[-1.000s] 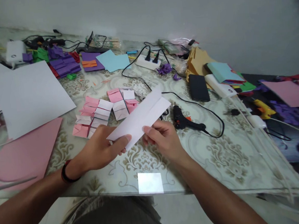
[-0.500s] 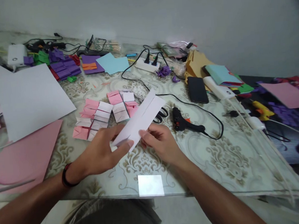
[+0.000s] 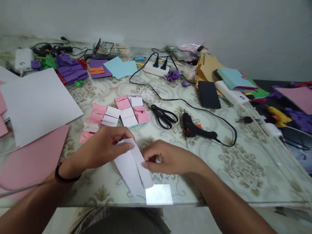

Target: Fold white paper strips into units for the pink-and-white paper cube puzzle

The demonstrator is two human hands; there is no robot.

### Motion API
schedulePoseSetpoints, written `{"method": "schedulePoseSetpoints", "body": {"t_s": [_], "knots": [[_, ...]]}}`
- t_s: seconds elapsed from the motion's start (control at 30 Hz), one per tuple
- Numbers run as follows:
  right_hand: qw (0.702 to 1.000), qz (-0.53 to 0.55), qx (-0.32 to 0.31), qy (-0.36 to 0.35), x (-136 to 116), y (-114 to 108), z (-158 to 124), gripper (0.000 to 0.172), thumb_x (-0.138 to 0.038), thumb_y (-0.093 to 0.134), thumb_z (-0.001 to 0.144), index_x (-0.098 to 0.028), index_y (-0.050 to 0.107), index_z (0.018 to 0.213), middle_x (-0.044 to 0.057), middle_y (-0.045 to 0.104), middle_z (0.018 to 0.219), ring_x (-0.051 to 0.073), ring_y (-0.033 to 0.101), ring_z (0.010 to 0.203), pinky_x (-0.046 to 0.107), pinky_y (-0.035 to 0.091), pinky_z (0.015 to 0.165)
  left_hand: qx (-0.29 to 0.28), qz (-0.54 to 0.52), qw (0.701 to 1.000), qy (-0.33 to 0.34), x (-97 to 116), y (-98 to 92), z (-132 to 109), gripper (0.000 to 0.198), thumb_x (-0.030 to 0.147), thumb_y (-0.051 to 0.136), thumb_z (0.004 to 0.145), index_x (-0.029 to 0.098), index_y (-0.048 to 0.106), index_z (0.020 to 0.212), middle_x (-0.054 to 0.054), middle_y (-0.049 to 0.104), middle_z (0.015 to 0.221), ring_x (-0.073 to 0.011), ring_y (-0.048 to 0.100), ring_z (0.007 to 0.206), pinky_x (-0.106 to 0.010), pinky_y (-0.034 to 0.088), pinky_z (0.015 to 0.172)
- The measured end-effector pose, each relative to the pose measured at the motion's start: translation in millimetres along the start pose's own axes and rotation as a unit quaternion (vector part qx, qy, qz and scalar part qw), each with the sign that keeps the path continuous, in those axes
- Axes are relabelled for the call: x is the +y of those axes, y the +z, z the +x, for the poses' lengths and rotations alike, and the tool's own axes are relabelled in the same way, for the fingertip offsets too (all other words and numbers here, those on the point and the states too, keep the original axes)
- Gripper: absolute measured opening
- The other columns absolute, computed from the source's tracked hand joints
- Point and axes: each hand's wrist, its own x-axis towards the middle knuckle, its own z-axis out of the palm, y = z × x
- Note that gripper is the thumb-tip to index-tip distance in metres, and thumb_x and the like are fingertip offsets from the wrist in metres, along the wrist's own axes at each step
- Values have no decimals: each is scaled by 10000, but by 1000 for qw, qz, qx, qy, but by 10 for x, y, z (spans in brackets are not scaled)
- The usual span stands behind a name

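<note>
A long folded white paper strip [image 3: 133,167] lies on the glass table top [image 3: 230,165], its length pointing toward me. My left hand [image 3: 104,148] rests on its far end, fingers curled and pressing the paper down. My right hand [image 3: 166,159] pinches the strip's right edge near the middle. Just beyond my hands lies a cluster of folded pink and white paper pieces [image 3: 118,114].
Black scissors [image 3: 163,116] and a black glue gun [image 3: 196,128] with its cord lie past my right hand. Large white [image 3: 40,102] and pink sheets [image 3: 32,159] cover the left. A phone [image 3: 209,94], power strip [image 3: 156,68] and coloured paper stacks sit further back.
The strip was held up in the air, angled to the upper right; it now lies flat on the table pointing at me. Both hands came down with it, uncovering the scissors.
</note>
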Motion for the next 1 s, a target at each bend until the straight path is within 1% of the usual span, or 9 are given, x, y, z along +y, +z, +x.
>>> {"method": "schedulePoseSetpoints", "body": {"t_s": [0.13, 0.23, 0.37, 0.47, 0.53, 0.63, 0.77, 0.87, 1.0], "knots": [[984, -45, 164, 57, 3, -43, 5, 183, -235, 645, 908, -154, 712, 758, -2, 649, 712, 111, 544, 628, 225, 392, 583, 23, 15, 1000, -3, -73, -29, 12, 157, 332, 639, 926, 187, 689, 891, 5, 687, 753, -140, 606, 664, -254, 430, 590], [972, -32, 215, 86, -14, -64, 2, 209, -279, 645, 929, -160, 764, 806, 7, 700, 725, 116, 551, 635, 223, 400, 576, 20, 42, 999, -8, -106, -35, 26, 107, 305, 657, 904, 200, 671, 891, 13, 707, 784, -145, 633, 685, -252, 450, 600], [972, 0, 219, 86, -32, -32, 5, 244, -346, 671, 936, -163, 801, 839, -4, 683, 672, 109, 508, 589, 230, 373, 543, 32, 85, 996, 15, -95, 32, 51, 91, 256, 675, 886, 223, 734, 947, 15, 791, 956, -172, 725, 871, -266, 521, 767], [967, 33, 240, 81, -29, 8, 14, 225, -346, 693, 929, -173, 814, 855, 8, 727, 728, 122, 561, 634, 234, 395, 561, 53, 75, 996, 14, -62, 97, 60, 105, 244, 674, 887, 219, 763, 937, 15, 818, 983, -179, 750, 928, -260, 541, 843], [963, 52, 252, 74, -26, 26, 22, 208, -343, 702, 926, -182, 821, 870, 18, 760, 788, 133, 602, 681, 236, 421, 585, 54, 74, 996, 10, -42, 122, 59, 118, 267, 682, 893, 219, 782, 932, 13, 828, 973, -182, 758, 910, -260, 551, 835], [961, 65, 258, 74, -27, 30, 29, 202, -346, 715, 917, -184, 821, 859, 19, 763, 784, 134, 607, 678, 237, 424, 580, 47, 74, 996, 8, -28, 129, 53, 146, 311, 688, 908, 215, 799, 912, 7, 836, 941, -194, 766, 892, -264, 554, 798], [959, 53, 267, 75, -29, -21, -6, 218, -355, 726, 908, -173, 813, 826, 9, 718, 711, 116, 536, 611, 234, 370, 531, 45, 68, 997, -1, -21, 89, 44, 185, 348, 691, 913, 207, 808, 888, 0, 833, 911, -205, 760, 863, -263, 539, 727], [959, 45, 270, 74, -9, -98, -63, 251, -381, 726, 909, -162, 808, 816, -3, 661, 647, 102, 469, 559, 235, 315, 498, 57, 73, 996, 0, 7, 35, 37, 192, 340, 684, 912, 201, 807, 863, 4, 824, 867, -188, 737, 797, -256, 517, 684], [954, 30, 286, 83, 22, -177, -118, 275, -405, 741, 897, -152, 803, 810, -9, 620, 615, 101, 452, 553, 236, 304, 495, 65, 60, 996, -2, 51, -28, 32, 201, 331, 677, 903, 193, 799, 822, 8, 811, 823, -171, 712, 750, -243, 496, 652]]}}
